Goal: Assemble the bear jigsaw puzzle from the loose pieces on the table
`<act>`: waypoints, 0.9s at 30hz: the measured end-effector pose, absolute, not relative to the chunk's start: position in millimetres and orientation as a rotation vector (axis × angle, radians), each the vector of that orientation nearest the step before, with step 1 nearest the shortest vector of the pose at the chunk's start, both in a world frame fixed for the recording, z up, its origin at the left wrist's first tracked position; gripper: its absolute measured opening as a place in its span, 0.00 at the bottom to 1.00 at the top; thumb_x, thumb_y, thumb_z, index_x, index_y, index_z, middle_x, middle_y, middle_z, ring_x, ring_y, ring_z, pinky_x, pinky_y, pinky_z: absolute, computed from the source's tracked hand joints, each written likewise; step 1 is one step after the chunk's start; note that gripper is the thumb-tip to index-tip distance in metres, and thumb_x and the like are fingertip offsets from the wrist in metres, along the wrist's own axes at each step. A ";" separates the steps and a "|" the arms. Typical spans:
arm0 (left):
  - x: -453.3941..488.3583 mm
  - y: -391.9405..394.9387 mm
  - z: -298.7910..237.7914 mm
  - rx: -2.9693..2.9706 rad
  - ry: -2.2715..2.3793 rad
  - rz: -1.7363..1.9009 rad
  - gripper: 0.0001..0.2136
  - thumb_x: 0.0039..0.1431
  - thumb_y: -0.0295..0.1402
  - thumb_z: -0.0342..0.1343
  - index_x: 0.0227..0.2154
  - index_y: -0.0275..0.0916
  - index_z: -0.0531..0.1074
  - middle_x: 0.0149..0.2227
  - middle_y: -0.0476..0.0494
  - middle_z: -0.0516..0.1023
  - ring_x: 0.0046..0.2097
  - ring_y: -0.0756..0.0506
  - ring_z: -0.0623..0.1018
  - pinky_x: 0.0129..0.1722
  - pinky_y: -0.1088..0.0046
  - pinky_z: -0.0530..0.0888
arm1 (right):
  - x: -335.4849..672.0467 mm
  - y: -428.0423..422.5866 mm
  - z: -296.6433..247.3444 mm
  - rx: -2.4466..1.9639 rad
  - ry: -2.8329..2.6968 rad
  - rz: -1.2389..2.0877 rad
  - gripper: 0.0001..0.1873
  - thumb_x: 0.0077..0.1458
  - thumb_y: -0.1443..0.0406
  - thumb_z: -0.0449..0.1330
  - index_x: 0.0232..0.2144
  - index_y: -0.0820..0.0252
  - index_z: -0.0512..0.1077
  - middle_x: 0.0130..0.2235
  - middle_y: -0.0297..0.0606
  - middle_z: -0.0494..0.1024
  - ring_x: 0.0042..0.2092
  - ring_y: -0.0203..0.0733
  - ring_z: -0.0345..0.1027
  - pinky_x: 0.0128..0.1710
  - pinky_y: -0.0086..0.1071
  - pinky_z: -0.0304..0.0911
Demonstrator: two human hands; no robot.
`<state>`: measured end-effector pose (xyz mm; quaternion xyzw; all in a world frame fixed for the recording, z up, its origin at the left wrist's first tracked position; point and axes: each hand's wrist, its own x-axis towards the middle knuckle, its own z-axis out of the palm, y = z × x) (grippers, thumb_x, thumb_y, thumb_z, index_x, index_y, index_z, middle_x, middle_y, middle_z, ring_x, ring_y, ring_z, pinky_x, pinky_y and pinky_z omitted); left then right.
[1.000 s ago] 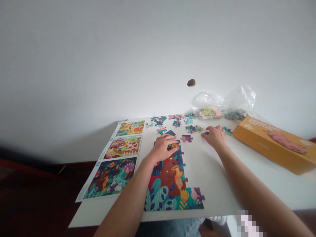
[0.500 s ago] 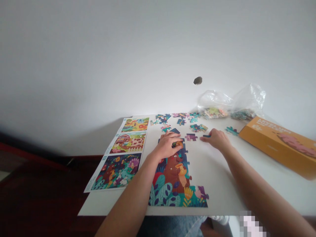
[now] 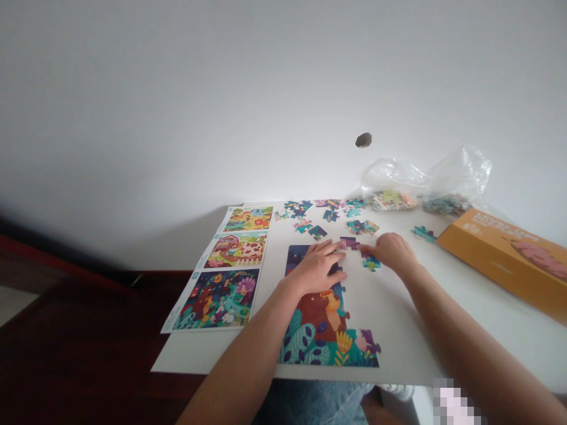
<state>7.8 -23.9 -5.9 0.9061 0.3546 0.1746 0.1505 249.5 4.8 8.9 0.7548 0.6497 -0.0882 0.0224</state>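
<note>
The partly joined jigsaw puzzle (image 3: 312, 319) lies on the white table, showing a brown bear among leaves. My left hand (image 3: 319, 267) rests flat on its upper part, fingers apart, covering some of the picture. To the right, my right hand (image 3: 394, 252) has its fingertips on a blue and green puzzle piece (image 3: 371, 262), which is partly hidden by them. A purple puzzle piece (image 3: 349, 243) lies between my two hands, close to the left fingertips. Just beyond the left hand is a dark blue puzzle piece (image 3: 318, 232), lying loose.
A picture sheet (image 3: 217, 298) with three scenes lies at the left. Several loose pieces (image 3: 297, 208) are scattered along the back. Two clear plastic bags (image 3: 394, 177) of pieces stand against the wall. An orange box (image 3: 500, 260) sits at the right.
My left hand has slid right and nearer over the puzzle, uncovering the dark blue piece. The piece at my right hand now shows more of its face.
</note>
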 end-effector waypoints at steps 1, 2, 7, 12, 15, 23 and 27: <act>6.5 -23.0 -6.7 2.595 1.014 0.489 0.22 0.62 0.42 0.56 0.57 0.46 0.68 0.66 0.44 0.61 0.67 0.36 0.59 0.65 0.52 0.59 | 249.4 4.5 9.3 2.330 2.023 -0.265 0.33 0.55 0.40 0.55 0.33 0.65 0.78 0.37 0.56 0.79 0.40 0.53 0.74 0.36 0.36 0.63; 5.3 -22.1 -7.4 2.591 1.010 0.479 0.22 0.62 0.43 0.56 0.58 0.46 0.67 0.67 0.44 0.61 0.67 0.36 0.59 0.65 0.52 0.58 | 249.4 4.2 9.8 2.319 2.039 -0.257 0.32 0.55 0.40 0.55 0.32 0.65 0.78 0.36 0.55 0.79 0.39 0.52 0.74 0.36 0.35 0.62; 5.0 -21.0 -8.1 2.595 1.011 0.482 0.22 0.63 0.42 0.55 0.58 0.46 0.67 0.67 0.45 0.60 0.67 0.37 0.59 0.65 0.53 0.58 | 249.0 3.1 13.2 2.250 2.166 -0.292 0.29 0.56 0.42 0.55 0.24 0.60 0.76 0.30 0.48 0.79 0.35 0.48 0.73 0.31 0.33 0.59; 6.2 -20.6 -7.6 2.602 1.023 0.480 0.21 0.63 0.41 0.55 0.58 0.47 0.67 0.67 0.45 0.61 0.67 0.37 0.60 0.65 0.53 0.59 | 241.1 -1.0 20.6 2.125 2.241 -0.531 0.27 0.56 0.46 0.56 0.18 0.59 0.73 0.22 0.42 0.77 0.27 0.42 0.71 0.29 0.30 0.60; 5.5 -20.0 -7.3 2.604 1.028 0.469 0.20 0.64 0.40 0.54 0.58 0.47 0.67 0.66 0.45 0.61 0.67 0.37 0.60 0.65 0.53 0.59 | 235.0 -7.2 28.2 1.966 2.269 -0.814 0.26 0.59 0.49 0.54 0.16 0.59 0.71 0.18 0.37 0.75 0.20 0.36 0.67 0.27 0.29 0.61; 5.3 -20.1 -5.3 2.589 1.026 0.478 0.19 0.65 0.38 0.52 0.58 0.47 0.67 0.66 0.46 0.62 0.67 0.38 0.60 0.65 0.54 0.59 | 234.6 -17.7 38.9 1.629 2.367 -1.106 0.18 0.54 0.55 0.58 0.18 0.59 0.71 0.19 0.34 0.75 0.20 0.36 0.65 0.23 0.28 0.59; 5.4 -19.7 -5.7 2.597 1.024 0.482 0.18 0.65 0.36 0.52 0.58 0.48 0.68 0.67 0.47 0.61 0.67 0.38 0.61 0.65 0.54 0.60 | 236.0 -15.7 37.0 1.595 2.568 -0.875 0.14 0.48 0.56 0.63 0.19 0.58 0.72 0.21 0.32 0.75 0.24 0.36 0.64 0.25 0.28 0.55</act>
